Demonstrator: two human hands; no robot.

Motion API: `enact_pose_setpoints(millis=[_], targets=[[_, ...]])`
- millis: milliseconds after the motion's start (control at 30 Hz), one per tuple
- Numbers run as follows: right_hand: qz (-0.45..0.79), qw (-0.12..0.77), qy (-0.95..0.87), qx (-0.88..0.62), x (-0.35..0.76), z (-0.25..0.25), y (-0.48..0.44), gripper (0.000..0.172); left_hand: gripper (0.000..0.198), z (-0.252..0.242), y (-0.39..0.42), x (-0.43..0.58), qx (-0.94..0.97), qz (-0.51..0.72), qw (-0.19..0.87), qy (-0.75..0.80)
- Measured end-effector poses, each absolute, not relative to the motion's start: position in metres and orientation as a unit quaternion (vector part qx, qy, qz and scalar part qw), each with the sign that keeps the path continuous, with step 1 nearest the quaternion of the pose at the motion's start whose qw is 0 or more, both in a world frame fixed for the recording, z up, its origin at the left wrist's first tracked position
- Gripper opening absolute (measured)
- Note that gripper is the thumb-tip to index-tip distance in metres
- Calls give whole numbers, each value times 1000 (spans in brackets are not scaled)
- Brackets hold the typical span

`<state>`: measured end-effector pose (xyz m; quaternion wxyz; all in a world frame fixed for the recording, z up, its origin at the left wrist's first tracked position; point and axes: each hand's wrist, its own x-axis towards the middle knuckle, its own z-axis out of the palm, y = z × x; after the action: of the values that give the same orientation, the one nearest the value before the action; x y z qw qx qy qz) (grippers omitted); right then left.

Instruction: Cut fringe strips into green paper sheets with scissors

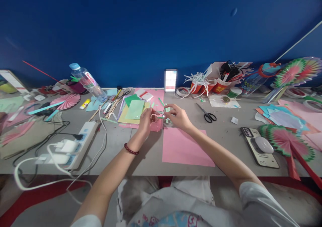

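Observation:
My left hand is closed in a pinch, with a dark red bead bracelet on its wrist. Close by to the right, my right hand pinches with thumb and index finger. Between the fingertips runs a narrow green paper strip, its lower part mostly covered by the fingers. Under and left of the hands lies a stack of coloured sheets, a pale green sheet on top. A pink paper sheet lies flat below my right hand. To the right rest black-handled scissors.
A white power strip with trailing cables lies left. A tilted bottle stands behind it. Red cups of tools and paper strips line the wall beside a propped phone. At right, a mouse sits on another phone near paper fans.

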<state>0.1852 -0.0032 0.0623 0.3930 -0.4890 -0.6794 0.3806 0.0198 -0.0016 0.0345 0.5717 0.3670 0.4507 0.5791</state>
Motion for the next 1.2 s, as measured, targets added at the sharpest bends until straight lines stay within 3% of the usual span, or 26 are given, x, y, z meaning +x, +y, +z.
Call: enact_pose_setpoints(millis=[133,300,433,567,767,1000,1200], targets=[[391,388,-680,-484,187,65,-4,36,27,31,-1,18,379,591,524,482],[409,366,-715,-433,192,68,0,39,15,38,-5,18,607,571,256,489],[429,368,-735,-375,198,67,6,39,15,36,-6,19,737,499,164,425],[448,385,-720,-364,199,62,10,32,15,31,-8,21,754,488,140,416],[518,347,-668,-405,203,62,8,31,18,35,-14,24,752,481,195,407],[477,297,-703,-435,221,56,-1,28,16,34,-16,28,769,446,229,396],[402,357,-722,-436,219,37,-5,21,5,30,-18,33,778,484,104,387]])
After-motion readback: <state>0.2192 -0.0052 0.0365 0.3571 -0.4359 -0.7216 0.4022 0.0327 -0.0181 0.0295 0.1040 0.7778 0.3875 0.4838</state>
